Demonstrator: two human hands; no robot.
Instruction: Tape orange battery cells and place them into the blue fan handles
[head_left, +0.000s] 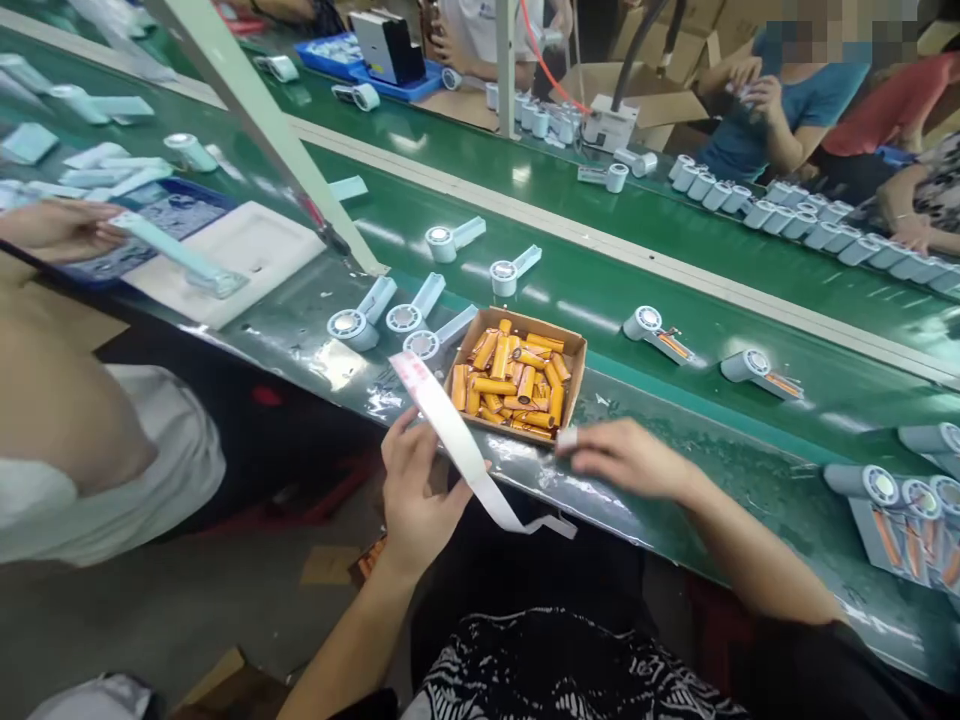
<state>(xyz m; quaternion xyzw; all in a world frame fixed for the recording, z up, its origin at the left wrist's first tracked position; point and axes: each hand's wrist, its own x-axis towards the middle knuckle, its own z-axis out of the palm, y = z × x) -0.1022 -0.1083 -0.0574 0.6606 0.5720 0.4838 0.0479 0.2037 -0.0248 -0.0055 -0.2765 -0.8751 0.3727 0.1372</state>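
Note:
A long white paper strip (465,450) with red print at its far end curls down over the table edge, held in my left hand (420,490). My right hand (630,455) is over the bench edge, with a small white piece (568,438) at its fingertips; slight blur hides how it is gripped. Between and beyond my hands sits an open cardboard box (577,370) full of orange-wrapped cylindrical batteries (517,380). Left of the box lie several pale-blue handheld fan bodies (352,325), their round heads towards me.
On the green conveyor (570,280) lie more fan bodies, including a grey one (652,330) with an orange battery in its handle. Others cluster at right (900,510). A slanted metal post (262,130) rises at left, near a co-worker's hand (67,225) holding a pale-blue part. Several people sit opposite.

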